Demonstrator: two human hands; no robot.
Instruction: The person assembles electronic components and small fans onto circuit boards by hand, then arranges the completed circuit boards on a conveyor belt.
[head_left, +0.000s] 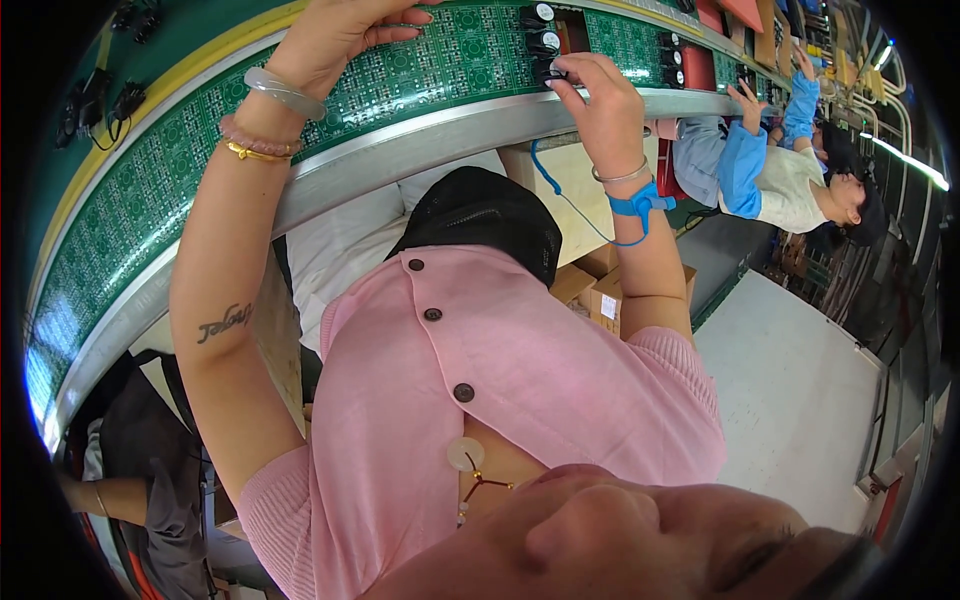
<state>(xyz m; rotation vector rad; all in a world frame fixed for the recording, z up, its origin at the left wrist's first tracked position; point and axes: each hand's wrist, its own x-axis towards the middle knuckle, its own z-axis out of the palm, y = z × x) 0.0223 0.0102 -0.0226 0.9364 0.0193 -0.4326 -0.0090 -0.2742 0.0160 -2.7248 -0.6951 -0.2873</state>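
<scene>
The right hand (610, 95) pinches a small black part (548, 75) at the strip of green boards (440, 65), in line with two white-topped parts (543, 42). The step in hand looks like setting or adjusting it (its base is hidden). The next move would call for a light, steady grip. The left hand (340, 35) hangs over the boards, partly bent; whether it holds anything, I cannot tell.

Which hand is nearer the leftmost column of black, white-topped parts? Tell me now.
Right. The right hand has its fingertips at the near end of that column; the left hand is over the green circuit boards, farther to the left.
</scene>
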